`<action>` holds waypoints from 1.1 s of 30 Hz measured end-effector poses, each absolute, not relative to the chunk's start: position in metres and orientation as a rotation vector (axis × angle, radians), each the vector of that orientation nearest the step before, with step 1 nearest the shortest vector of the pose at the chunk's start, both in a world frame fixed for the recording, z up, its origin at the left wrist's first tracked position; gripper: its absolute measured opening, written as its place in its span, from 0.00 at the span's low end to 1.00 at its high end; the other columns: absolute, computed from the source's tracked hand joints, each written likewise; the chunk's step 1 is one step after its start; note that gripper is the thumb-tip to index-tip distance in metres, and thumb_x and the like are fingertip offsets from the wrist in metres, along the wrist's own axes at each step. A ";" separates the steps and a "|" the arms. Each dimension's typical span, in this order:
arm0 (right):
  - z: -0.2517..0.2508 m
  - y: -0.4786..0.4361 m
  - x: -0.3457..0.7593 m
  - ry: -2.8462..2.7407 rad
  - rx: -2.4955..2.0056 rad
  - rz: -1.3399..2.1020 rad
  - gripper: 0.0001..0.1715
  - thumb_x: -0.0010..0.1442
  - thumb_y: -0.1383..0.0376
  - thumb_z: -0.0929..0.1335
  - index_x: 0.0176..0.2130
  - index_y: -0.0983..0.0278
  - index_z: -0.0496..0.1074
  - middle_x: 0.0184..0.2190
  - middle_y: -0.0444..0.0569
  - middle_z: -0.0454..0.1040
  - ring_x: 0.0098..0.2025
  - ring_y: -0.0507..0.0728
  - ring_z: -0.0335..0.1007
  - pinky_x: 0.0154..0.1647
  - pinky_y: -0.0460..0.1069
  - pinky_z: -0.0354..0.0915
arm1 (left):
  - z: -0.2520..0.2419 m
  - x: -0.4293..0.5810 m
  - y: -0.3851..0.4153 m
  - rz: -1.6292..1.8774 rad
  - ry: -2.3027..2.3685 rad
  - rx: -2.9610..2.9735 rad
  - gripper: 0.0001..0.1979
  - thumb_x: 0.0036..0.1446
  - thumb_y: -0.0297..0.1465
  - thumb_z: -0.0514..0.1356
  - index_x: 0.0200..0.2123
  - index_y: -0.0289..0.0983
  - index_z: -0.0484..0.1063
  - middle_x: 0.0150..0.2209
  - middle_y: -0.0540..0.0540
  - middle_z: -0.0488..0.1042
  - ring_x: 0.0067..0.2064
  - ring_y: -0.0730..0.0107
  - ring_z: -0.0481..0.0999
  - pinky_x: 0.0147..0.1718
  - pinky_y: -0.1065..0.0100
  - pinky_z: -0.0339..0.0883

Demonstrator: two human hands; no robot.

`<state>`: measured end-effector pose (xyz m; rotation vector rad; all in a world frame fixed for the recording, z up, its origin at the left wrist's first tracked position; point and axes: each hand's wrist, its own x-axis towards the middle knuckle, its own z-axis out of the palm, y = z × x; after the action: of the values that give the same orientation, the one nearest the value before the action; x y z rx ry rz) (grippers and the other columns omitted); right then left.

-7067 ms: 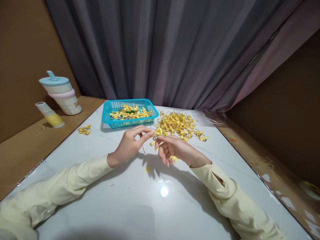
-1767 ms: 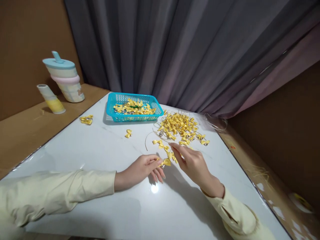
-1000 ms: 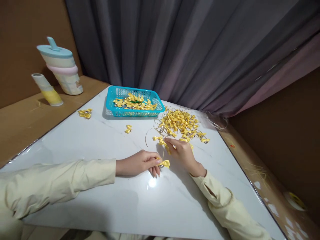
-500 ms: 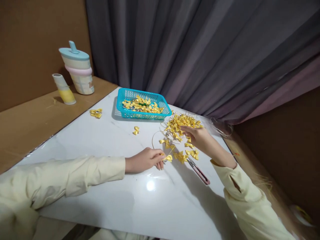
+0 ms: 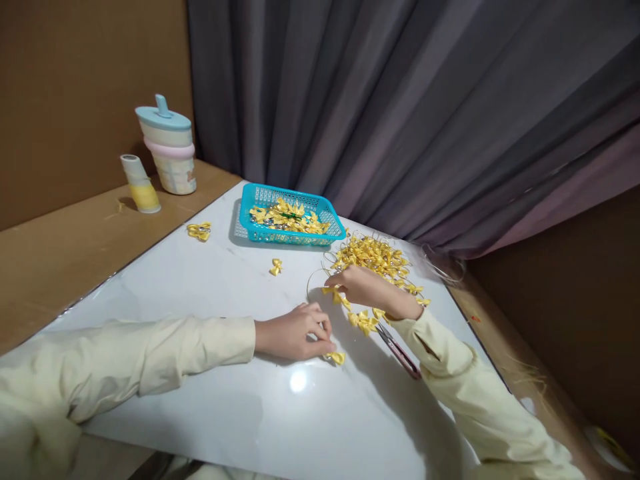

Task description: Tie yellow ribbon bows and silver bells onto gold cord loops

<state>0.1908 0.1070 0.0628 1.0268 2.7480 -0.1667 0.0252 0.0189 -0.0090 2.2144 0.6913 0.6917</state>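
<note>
My left hand (image 5: pixel 297 335) is closed in a pinch on a yellow ribbon bow (image 5: pixel 337 358) with a small silvery part under it, down at the white tabletop. My right hand (image 5: pixel 363 290) is over the front left of a pile of yellow bows (image 5: pixel 377 255), its fingers drawn together. What those fingertips hold is hidden. Beside them a thin gold cord (image 5: pixel 309 285) curves over the table. Below the right hand lie several loose bows (image 5: pixel 363 322) and a pair of thread snips (image 5: pixel 399 352), blades toward the bows.
A blue plastic basket (image 5: pixel 295 241) holding yellow bows stands at the back. Single bows (image 5: pixel 276 267) and a small bunch (image 5: pixel 199 231) lie farther left. On the brown ledge are a spool of yellow thread (image 5: pixel 143 190) and a lidded cup (image 5: pixel 173 160). A grey curtain (image 5: pixel 310 87) hangs behind.
My left hand has come down nearer the table front with its bow. The right hand has moved left and nearer, from over the pile to the loose bows at its front. The view has shifted slightly.
</note>
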 end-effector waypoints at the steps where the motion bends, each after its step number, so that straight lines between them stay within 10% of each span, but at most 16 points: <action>1: 0.066 0.110 0.187 2.721 1.028 -0.148 0.21 0.49 0.80 0.64 0.39 0.63 0.76 0.29 0.48 0.76 0.30 0.52 0.69 0.26 0.44 0.53 | -0.010 0.025 0.019 0.693 0.711 2.218 0.11 0.57 0.31 0.57 0.27 0.35 0.77 0.36 0.45 0.73 0.40 0.66 0.65 0.46 0.63 0.57; 12: 0.041 0.112 0.134 2.796 0.816 0.198 0.09 0.60 0.73 0.62 0.37 0.70 0.72 0.35 0.56 0.75 0.37 0.58 0.70 0.31 0.48 0.57 | -0.012 0.011 0.039 1.262 0.707 2.974 0.13 0.58 0.34 0.53 0.28 0.34 0.73 0.37 0.43 0.74 0.39 0.64 0.65 0.39 0.63 0.54; 20: 0.048 0.127 0.158 3.015 1.034 -0.026 0.08 0.53 0.77 0.63 0.29 0.67 0.70 0.30 0.52 0.73 0.33 0.55 0.68 0.30 0.46 0.55 | -0.019 -0.023 0.082 1.224 0.838 3.259 0.18 0.57 0.29 0.52 0.51 0.38 0.67 0.42 0.42 0.73 0.43 0.62 0.65 0.42 0.59 0.47; 33: 0.016 0.139 0.173 2.800 1.434 -1.552 0.10 0.49 0.61 0.67 0.30 0.66 0.69 0.15 0.41 0.65 0.17 0.49 0.61 0.19 0.44 0.59 | -0.017 -0.023 0.092 0.897 0.868 2.784 0.14 0.61 0.28 0.50 0.47 0.39 0.70 0.37 0.41 0.72 0.40 0.61 0.66 0.42 0.62 0.49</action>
<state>0.1729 0.1389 0.0156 1.4336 2.8003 -1.5520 -0.0226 0.0916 -0.0174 2.7844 0.8680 0.8969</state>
